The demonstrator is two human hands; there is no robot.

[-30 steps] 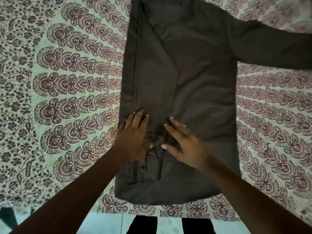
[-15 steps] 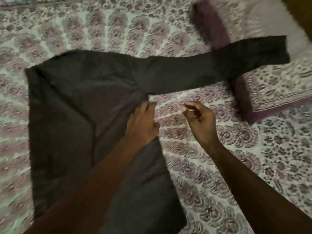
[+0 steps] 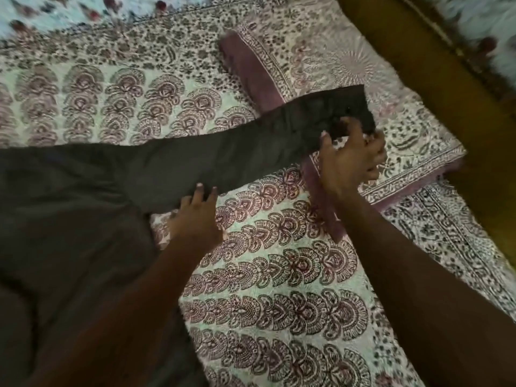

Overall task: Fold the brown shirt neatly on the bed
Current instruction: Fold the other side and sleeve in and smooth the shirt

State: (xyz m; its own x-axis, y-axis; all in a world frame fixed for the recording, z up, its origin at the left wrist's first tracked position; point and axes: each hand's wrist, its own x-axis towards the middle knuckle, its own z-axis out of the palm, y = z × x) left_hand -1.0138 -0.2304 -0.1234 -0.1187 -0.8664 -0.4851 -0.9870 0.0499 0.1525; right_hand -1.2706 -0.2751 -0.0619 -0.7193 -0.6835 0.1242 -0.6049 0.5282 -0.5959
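The brown shirt [image 3: 69, 219] lies flat on the patterned bedsheet [image 3: 279, 275], its body filling the left of the view. One long sleeve [image 3: 223, 155] stretches up to the right, and its cuff lies across a pillow. My right hand [image 3: 351, 157] grips the cuff end of that sleeve, fingers curled into the cloth. Lower on the sleeve, near the armpit, my left hand [image 3: 195, 219] rests with straight fingers touching the sleeve's lower edge. My left forearm hides part of the shirt body.
A pillow [image 3: 321, 71] in a matching print with a purple border lies at the upper right under the cuff. Beyond it runs a mustard-brown edge [image 3: 446, 88] of the bed. Bare patterned sheet spreads below the sleeve.
The view swung right from the shirt body to the sleeve. My right hand reached out and took the cuff on the pillow. My left hand moved from the armpit onto the sleeve's lower edge.
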